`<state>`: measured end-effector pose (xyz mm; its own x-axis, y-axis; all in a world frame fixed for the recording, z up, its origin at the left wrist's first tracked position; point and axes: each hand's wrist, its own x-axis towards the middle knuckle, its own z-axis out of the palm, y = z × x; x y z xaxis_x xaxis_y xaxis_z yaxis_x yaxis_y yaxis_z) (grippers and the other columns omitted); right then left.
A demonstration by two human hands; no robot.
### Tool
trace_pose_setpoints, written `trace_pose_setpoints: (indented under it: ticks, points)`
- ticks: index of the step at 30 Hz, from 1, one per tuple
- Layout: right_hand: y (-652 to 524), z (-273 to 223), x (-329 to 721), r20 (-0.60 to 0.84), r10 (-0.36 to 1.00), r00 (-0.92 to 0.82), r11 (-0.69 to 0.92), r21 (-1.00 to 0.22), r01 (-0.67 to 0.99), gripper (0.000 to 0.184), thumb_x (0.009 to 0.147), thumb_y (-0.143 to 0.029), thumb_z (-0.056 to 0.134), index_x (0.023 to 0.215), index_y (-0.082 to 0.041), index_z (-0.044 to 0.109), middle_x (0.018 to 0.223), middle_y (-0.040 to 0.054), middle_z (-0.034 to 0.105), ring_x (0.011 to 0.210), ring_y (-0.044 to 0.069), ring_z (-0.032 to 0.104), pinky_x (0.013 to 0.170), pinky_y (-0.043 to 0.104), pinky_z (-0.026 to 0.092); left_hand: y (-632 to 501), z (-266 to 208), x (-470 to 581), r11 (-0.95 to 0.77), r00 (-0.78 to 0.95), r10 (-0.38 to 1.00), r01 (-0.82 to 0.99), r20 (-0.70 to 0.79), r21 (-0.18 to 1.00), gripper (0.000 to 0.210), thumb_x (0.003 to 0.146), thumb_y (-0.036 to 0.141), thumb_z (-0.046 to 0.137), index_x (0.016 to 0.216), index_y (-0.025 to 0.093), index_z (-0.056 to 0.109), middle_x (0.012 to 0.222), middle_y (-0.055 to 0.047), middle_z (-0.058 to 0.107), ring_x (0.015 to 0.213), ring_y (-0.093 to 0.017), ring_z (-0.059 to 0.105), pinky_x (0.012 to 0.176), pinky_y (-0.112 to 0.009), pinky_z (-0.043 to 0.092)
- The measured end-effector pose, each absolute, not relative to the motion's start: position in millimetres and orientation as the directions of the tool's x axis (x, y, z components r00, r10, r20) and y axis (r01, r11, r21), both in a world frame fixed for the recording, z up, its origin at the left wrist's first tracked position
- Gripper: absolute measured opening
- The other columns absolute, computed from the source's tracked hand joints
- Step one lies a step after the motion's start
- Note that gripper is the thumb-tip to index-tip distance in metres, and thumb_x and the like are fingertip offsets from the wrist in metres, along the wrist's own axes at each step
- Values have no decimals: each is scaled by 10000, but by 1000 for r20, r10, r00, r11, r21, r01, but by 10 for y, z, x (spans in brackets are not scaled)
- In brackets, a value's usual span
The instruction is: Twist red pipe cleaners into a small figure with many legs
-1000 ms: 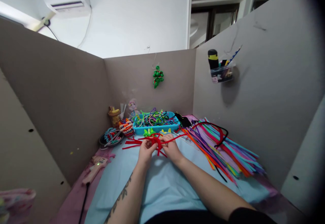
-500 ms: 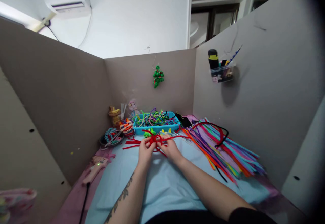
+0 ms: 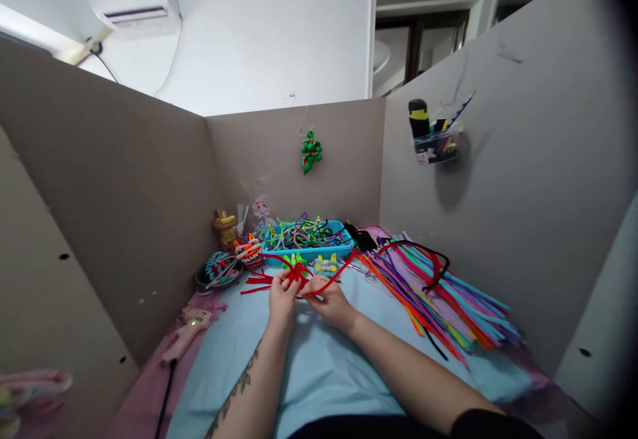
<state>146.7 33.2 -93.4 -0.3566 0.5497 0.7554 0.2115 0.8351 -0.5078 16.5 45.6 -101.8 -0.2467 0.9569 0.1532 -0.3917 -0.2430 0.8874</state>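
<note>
Red pipe cleaners (image 3: 298,271), bent into a small looped bundle, are between my two hands above the blue cloth (image 3: 319,366). My left hand (image 3: 284,296) pinches the bundle from the left. My right hand (image 3: 329,301) is closed on a red strand that runs up and to the right past its fingers. Loose red pipe cleaners (image 3: 256,281) lie just left of my left hand. Behind the hands sit a green pipe-cleaner figure (image 3: 295,259) and a yellow one (image 3: 326,264). My fingertips partly hide the bundle's lower side.
A blue tray (image 3: 309,251) of pipe-cleaner pieces stands at the back. Many coloured pipe cleaners (image 3: 438,299) are spread on the right, near scissors (image 3: 366,273). At left are a dark bowl (image 3: 204,283) and a pink glue gun (image 3: 187,336). Grey panels (image 3: 294,186) enclose the table.
My right hand has turned and shifted slightly lower. The long red strand, earlier stretched out rightward, now bends up from the right hand. The red loop between the hands looks smaller.
</note>
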Motion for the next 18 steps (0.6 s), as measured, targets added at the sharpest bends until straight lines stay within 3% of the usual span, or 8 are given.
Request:
trace_pose_setpoints:
  ticks: [7,18]
  points:
    - [508,-1024,1524,779,606,-161,738,-475,479,232,721,-119,541,931,-196,603,921,66,621,927,234,512,848,400,394,470,-1031,141,-140,-167,984,-501,64,854,469,534,268,777,912,166,518,739,-23,671,645,-149,636,605,-249,449]
    - [547,-1069,1526,756,626,-192,691,-423,587,122,781,-191,547,842,-216,651,810,45,643,828,204,529,791,352,373,432,-1041,188,-84,-63,996,-551,59,830,431,495,253,801,839,160,558,725,-21,667,661,-154,625,593,-248,446]
